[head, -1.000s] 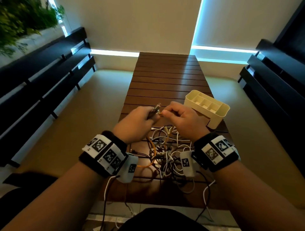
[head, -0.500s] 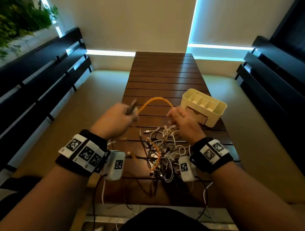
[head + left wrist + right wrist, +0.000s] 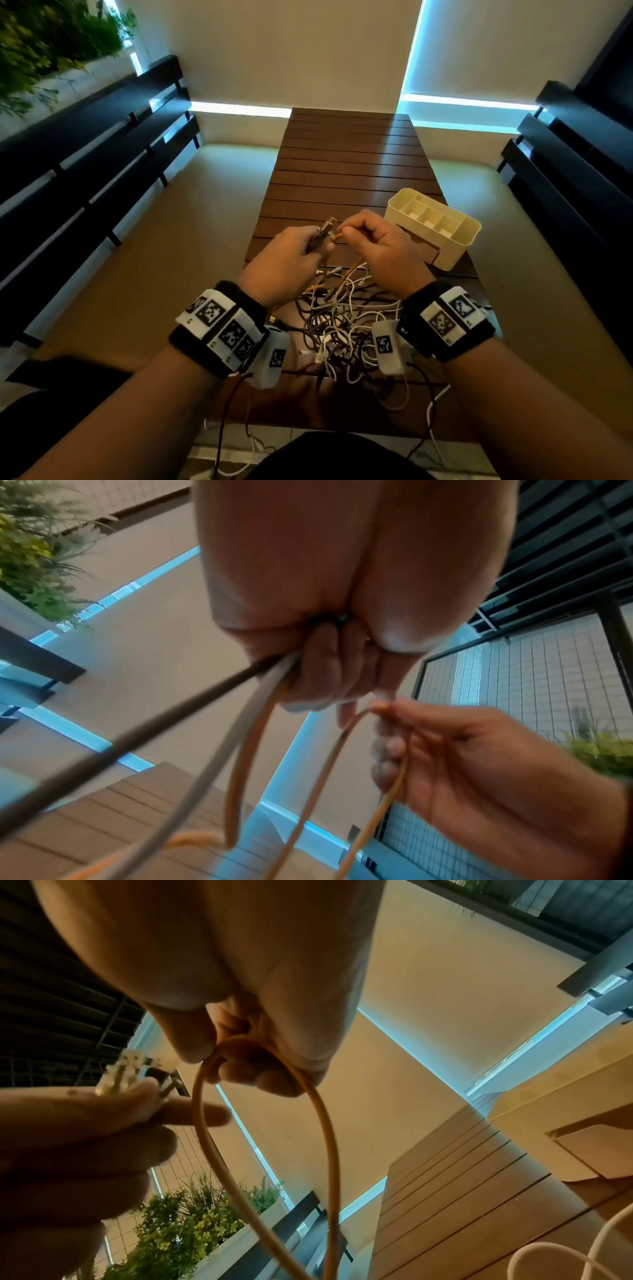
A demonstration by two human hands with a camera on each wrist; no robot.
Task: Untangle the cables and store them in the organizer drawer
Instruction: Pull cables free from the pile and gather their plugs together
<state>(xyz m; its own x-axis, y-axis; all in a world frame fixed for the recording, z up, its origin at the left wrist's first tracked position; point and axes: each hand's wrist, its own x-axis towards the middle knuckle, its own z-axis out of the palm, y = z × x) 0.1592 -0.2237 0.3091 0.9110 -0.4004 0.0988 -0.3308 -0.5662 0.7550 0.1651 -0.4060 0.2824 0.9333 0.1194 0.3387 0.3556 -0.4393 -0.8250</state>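
Observation:
A tangle of white, black and orange cables lies on the near end of the slatted wooden table. My left hand is raised above it, gripping a bundle of cable ends with connectors sticking out; a dark, a grey and an orange strand hang from the fist. My right hand pinches a fold of the orange cable right beside the left hand. The cream organizer, with divided top compartments and a drawer in its front, stands just right of my right hand.
Dark slatted benches run along both sides of the table, with tan floor between. A planter of green plants sits at the far left. The far half of the table is bare wood. Thin device cords trail over the near table edge.
Half a second ago the hands were spread apart with the orange cable arched between them. Now they have come back together above the tangle, the orange cable folded into a loop.

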